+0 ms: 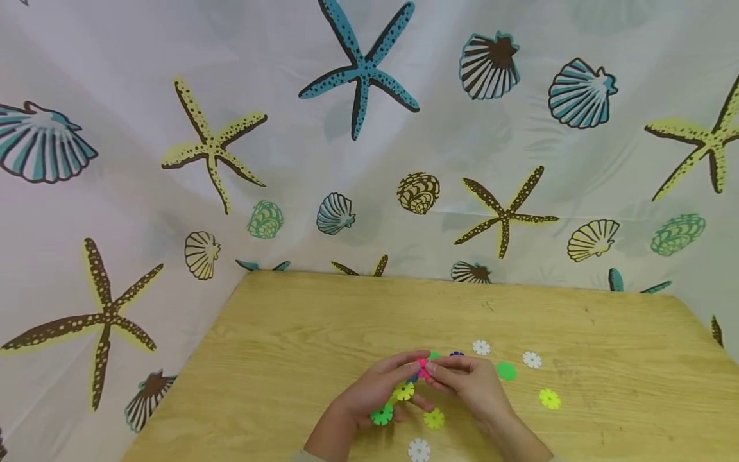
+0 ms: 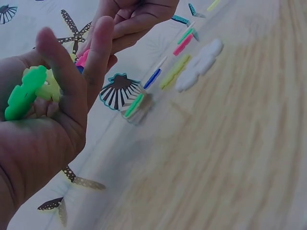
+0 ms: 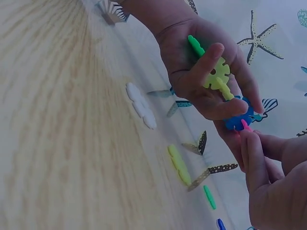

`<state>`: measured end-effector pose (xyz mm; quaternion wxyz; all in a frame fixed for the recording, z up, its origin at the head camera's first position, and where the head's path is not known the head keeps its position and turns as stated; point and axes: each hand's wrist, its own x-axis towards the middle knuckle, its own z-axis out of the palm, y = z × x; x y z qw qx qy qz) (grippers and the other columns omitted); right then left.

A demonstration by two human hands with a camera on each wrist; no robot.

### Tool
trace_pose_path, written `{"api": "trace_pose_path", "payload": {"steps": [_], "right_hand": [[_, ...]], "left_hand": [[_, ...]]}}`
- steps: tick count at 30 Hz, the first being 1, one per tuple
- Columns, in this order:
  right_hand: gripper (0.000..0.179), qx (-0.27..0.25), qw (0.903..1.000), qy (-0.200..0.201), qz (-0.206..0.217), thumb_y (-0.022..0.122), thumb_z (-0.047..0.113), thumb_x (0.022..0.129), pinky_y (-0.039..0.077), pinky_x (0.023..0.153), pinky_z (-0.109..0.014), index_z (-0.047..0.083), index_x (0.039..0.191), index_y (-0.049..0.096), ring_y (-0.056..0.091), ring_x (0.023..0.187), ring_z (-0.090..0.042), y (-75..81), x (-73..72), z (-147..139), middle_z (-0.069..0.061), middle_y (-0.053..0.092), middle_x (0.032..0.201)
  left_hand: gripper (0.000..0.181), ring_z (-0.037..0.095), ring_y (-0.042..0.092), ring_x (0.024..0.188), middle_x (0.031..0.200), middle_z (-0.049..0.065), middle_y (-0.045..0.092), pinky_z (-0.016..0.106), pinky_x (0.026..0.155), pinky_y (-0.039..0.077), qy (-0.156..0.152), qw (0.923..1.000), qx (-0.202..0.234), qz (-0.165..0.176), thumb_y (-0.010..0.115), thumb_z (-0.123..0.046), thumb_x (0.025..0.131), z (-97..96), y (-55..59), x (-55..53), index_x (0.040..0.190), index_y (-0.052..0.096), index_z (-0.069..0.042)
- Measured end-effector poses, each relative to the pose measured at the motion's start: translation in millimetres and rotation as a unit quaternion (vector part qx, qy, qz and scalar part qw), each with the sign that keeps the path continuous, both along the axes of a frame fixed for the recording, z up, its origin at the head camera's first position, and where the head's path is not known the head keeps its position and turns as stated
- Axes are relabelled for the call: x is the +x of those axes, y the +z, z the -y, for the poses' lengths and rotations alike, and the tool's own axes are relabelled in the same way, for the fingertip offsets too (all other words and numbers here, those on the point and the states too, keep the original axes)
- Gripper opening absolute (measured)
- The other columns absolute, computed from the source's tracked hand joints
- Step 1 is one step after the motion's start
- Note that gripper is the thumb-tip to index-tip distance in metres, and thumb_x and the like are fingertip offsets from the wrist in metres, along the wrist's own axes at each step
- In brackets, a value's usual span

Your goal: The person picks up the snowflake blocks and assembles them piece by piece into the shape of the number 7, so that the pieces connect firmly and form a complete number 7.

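My left hand [image 1: 360, 393] holds a short chain of notched plastic discs slotted into one another. In it are a green disc [image 1: 382, 415], a yellow disc [image 1: 404, 391] and a blue disc [image 3: 238, 115], with a second yellow piece [image 3: 223, 88] between yellow and blue. My right hand [image 1: 475, 383] pinches a pink disc [image 1: 423, 367] between thumb and fingers, against the chain's blue end. Fingers partly hide the pink disc, so I cannot tell how deep it sits in the blue one. Both hands are just above the table.
Loose discs lie about the hands on the wooden table [image 1: 277, 359]: white [image 1: 419, 450] and yellow [image 1: 433, 419] in front, a green one [image 1: 506, 371], a yellow one [image 1: 550, 398] and white ones [image 1: 532, 359] to the right. A cloth [image 1: 358, 167] printed with starfish and shells hangs behind.
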<state>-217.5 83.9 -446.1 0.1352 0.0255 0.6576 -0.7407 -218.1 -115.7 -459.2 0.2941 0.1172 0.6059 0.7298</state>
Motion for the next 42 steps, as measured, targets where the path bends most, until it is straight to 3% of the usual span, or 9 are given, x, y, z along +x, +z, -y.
{"api": "trace_pose_path", "payload": {"steps": [7,13,19,23,28,36,42], "right_hand": [[0.034,0.003,0.9998,0.012,-0.016,0.074,0.011,0.09,0.06,0.083,-0.027,-0.012,0.115,0.067,0.075,0.091,-0.019,-2.1,0.4,4,-0.01,0.075,0.101],[0.037,0.037,0.9977,0.042,-0.038,0.074,0.015,0.091,0.06,0.085,-0.028,-0.009,0.119,0.067,0.074,0.096,-0.02,-2.0,1.9,3,-0.011,0.073,0.109],[0.045,0.062,0.9905,0.106,-0.062,0.076,0.017,0.09,0.061,0.085,-0.031,-0.012,0.122,0.064,0.073,0.097,-0.017,-0.5,5.4,-3,-0.017,0.074,0.111],[0.045,0.07,0.9844,0.148,-0.064,0.078,0.018,0.088,0.06,0.084,-0.028,-0.01,0.121,0.066,0.073,0.095,-0.015,-1.2,7.7,-4,-0.015,0.074,0.111],[0.04,0.079,0.9709,0.206,-0.093,0.079,0.015,0.086,0.06,0.082,-0.025,-0.006,0.118,0.07,0.074,0.097,-0.015,-5.2,8.4,-5,-0.021,0.073,0.113],[0.032,0.091,0.9347,0.321,-0.123,0.08,0.005,0.083,0.061,0.081,-0.026,-0.006,0.113,0.072,0.073,0.099,-0.031,-10.8,8.5,-5,-0.026,0.072,0.11],[0.032,0.11,0.929,0.334,-0.115,0.082,0.004,0.08,0.06,0.082,-0.025,-0.001,0.111,0.074,0.073,0.099,-0.027,-13.8,9.5,-7,-0.021,0.074,0.11]], "left_hand": [[0.052,0.02,0.074,0.091,0.132,0.009,0.065,0.015,0.042,0.043,0.04,0.9987,-0.032,-0.01,0.051,-0.042,0.104,3.2,-0.3,1.6,0.151,0.045,-0.021],[0.053,0.021,0.074,0.096,0.138,0.006,0.062,0.015,0.044,0.043,0.064,0.996,-0.06,-0.012,0.054,-0.047,0.101,8.0,0.5,-0.7,0.146,0.051,-0.02],[0.053,0.017,0.074,0.093,0.146,0.005,0.056,0.014,0.044,0.041,0.084,0.995,-0.053,-0.009,0.053,-0.044,0.102,16.2,1.0,-5.9,0.147,0.05,-0.017],[0.054,0.015,0.074,0.088,0.141,0.002,0.061,0.013,0.044,0.041,0.082,0.9957,-0.044,-0.01,0.053,-0.043,0.103,19.5,1.3,-8.6,0.148,0.048,-0.013],[0.055,0.015,0.073,0.085,0.143,0.005,0.059,0.012,0.045,0.041,0.096,0.994,-0.053,-0.006,0.054,-0.044,0.102,22.8,2.0,-8.5,0.147,0.05,-0.013],[0.055,0.016,0.073,0.087,0.145,0.006,0.056,0.011,0.046,0.041,0.105,0.9926,-0.059,-0.009,0.053,-0.045,0.102,28.1,1.4,-8.9,0.146,0.052,-0.012],[0.055,0.015,0.073,0.087,0.141,0.005,0.061,0.011,0.046,0.041,0.1,0.9934,-0.053,-0.012,0.052,-0.044,0.102,28.7,0.7,-7.0,0.146,0.051,-0.011]]}}
